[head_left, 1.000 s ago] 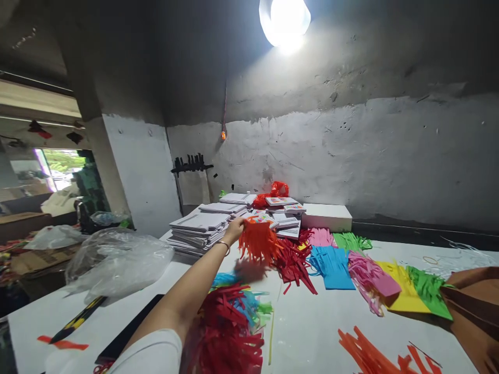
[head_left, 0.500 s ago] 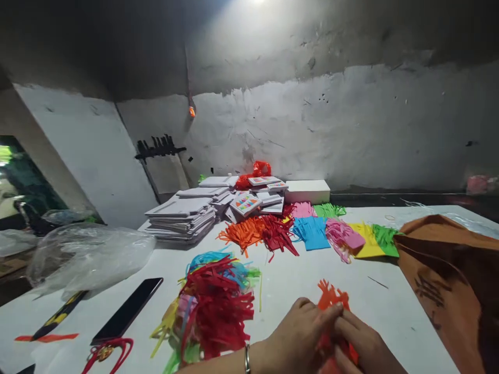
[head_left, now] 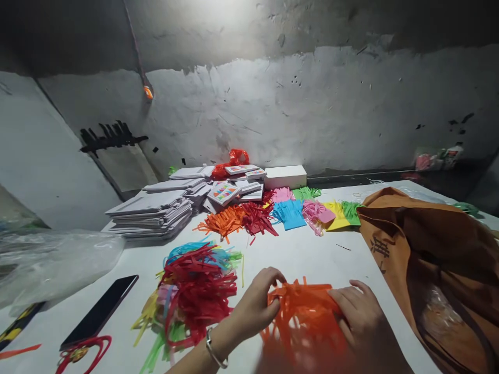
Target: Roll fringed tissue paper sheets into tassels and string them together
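In the head view, an orange fringed piece (head_left: 312, 298) is found at five o'clock from the middle, above the near part of a white table (head_left: 296, 259); whether its lower strips are rested on the surface cannot be told. It is spanned between two hands: the left hand (head_left: 253, 298) is set at its nine o'clock, the right hand (head_left: 362, 314) at its three o'clock. Neither is nearer, since both are in contact with it. Its upper edge is stretched along the nine-to-three line, with loose strips hung towards six and seven o'clock.

By the left thumb and fingers the nine-o'clock edge is gripped, strips being caught between them. By the right fingers the two-o'clock corner is pinched, the thumb being partly hidden.

From the piece, a multicoloured fringed pile (head_left: 200, 298) is seen at nine o'clock, a blue fringed bundle (head_left: 290, 214) at twelve, and a brown bag (head_left: 440, 259) between two and three
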{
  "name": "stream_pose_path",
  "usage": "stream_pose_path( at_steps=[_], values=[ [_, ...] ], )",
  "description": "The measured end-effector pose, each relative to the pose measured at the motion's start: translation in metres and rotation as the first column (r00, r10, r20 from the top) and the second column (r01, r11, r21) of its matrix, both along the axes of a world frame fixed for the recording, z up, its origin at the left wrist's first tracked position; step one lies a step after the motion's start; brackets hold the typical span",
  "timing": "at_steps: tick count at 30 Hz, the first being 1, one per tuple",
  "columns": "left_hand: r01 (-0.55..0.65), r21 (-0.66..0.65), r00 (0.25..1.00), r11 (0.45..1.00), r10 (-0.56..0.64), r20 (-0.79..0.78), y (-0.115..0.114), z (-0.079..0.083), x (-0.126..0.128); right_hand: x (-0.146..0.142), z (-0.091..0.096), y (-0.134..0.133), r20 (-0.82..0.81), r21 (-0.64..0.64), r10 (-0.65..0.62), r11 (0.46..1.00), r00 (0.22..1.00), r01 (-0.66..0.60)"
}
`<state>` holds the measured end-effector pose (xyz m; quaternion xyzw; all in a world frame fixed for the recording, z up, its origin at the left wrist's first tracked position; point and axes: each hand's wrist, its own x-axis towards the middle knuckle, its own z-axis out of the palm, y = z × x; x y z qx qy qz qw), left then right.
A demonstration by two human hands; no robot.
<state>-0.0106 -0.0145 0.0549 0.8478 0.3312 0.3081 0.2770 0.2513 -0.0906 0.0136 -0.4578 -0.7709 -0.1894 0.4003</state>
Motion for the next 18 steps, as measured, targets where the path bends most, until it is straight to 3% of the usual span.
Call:
stream_pose_path(
  at_steps=[4, 6, 8, 11, 14, 16, 18],
  values=[
    [0.195, 0.048, 0.974, 0.980, -0.187, -0.129, -0.020, 0.025, 0.004, -0.007, 0.012, -0.010, 0.077, 0.063, -0.015, 0.998, 0.997, 0.010],
    [0.245, 0.110, 0.951, 0.963, -0.217, -0.219, -0.032, 0.025, 0.020, -0.015, 0.018, -0.017, 0.075, 0.068, 0.029, 0.997, 0.997, -0.034],
    [0.233, 0.108, 0.938, 0.967, -0.193, -0.289, -0.036, 0.014, 0.039, -0.018, 0.020, -0.023, 0.068, 0.100, 0.080, 0.991, 0.994, -0.087],
    [0.136, -0.012, 0.927, 0.991, -0.131, -0.352, -0.019, -0.009, 0.057, -0.012, 0.019, -0.027, 0.052, 0.091, 0.112, 0.989, 0.992, -0.117],
    [0.098, -0.075, 0.900, 0.992, -0.120, -0.419, 0.013, -0.025, 0.060, 0.007, 0.016, -0.019, -0.015, -0.009, 0.021, 1.000, 1.000, -0.021],
    [0.078, -0.039, 0.892, 0.996, -0.088, -0.444, 0.031, -0.024, 0.059, 0.025, 0.018, -0.011, -0.035, -0.017, -0.065, 0.998, 0.997, 0.064],
    [0.049, 0.033, 0.897, 0.998, -0.030, -0.441, 0.042, -0.013, 0.058, 0.043, 0.023, -0.005, -0.033, 0.011, -0.119, 0.993, 0.992, 0.120]
  ],
)
